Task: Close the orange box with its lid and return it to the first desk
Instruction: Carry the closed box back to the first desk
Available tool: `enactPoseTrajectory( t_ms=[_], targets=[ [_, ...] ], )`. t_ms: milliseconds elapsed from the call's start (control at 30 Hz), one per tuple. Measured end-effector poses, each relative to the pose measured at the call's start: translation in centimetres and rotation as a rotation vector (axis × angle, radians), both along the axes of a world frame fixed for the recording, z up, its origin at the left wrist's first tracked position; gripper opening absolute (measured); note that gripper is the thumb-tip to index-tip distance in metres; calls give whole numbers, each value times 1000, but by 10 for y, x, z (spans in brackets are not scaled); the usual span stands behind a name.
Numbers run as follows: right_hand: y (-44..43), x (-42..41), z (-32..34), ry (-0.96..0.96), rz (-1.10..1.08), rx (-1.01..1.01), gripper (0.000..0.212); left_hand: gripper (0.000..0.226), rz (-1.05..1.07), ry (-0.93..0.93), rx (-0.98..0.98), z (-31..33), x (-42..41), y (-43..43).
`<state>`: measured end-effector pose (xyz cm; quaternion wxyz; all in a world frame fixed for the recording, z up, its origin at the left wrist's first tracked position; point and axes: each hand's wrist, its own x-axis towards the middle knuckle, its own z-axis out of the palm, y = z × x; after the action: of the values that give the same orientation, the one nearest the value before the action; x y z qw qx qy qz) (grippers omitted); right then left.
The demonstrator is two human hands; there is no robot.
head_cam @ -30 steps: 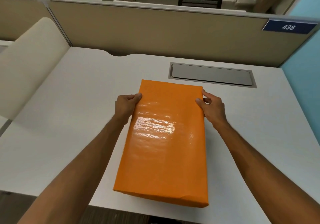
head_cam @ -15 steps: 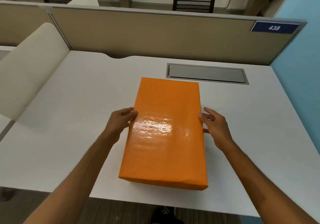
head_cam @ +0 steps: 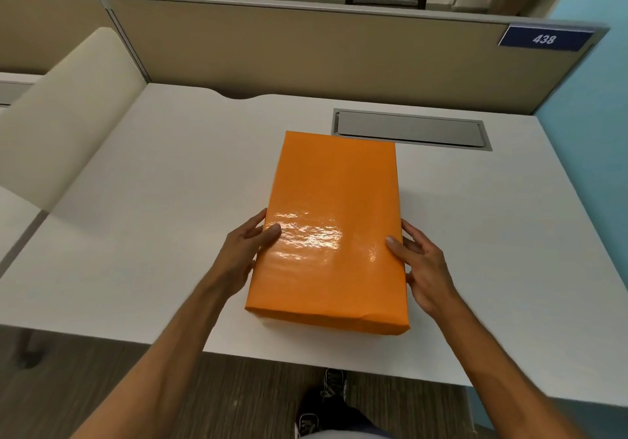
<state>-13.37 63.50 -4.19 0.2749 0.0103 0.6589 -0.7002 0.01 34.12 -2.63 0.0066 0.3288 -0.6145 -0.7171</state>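
The orange box [head_cam: 333, 221], glossy and with its lid on, lies flat on the white desk [head_cam: 153, 217], long side pointing away from me. My left hand [head_cam: 244, 251] holds its left edge, thumb on the lid and fingers down the side. On the right edge, my right hand [head_cam: 424, 268] grips the same way. Both hands sit at the near half of the box.
A grey cable hatch [head_cam: 407, 129] is set into the desk just behind the box. A beige partition [head_cam: 306, 47] with a blue 438 sign [head_cam: 543, 39] closes the back. A cream divider [head_cam: 68, 109] stands at the left, a blue wall at the right.
My hands slid from the far corners of the box back along its sides to the near half. The box now lies further onto the desk.
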Motion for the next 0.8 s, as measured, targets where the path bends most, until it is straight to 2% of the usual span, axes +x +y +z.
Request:
enactPoseTrajectory(
  t_ms=[100, 367, 533, 800],
  targets=[
    [-1, -2, 0, -24, -2, -42, 73, 58, 8, 6, 36, 2, 0, 1],
    [-22, -23, 11, -2, 44, -69, 76, 61, 65, 23, -14, 19, -3, -17],
    [-51, -35, 19, 6, 97, -78, 71, 62, 120, 29, -58, 31, -3, -37],
    [-116, -43, 28, 16, 180, -74, 80, 56, 190, 20, -96, 43, 4, -90]
  ],
)
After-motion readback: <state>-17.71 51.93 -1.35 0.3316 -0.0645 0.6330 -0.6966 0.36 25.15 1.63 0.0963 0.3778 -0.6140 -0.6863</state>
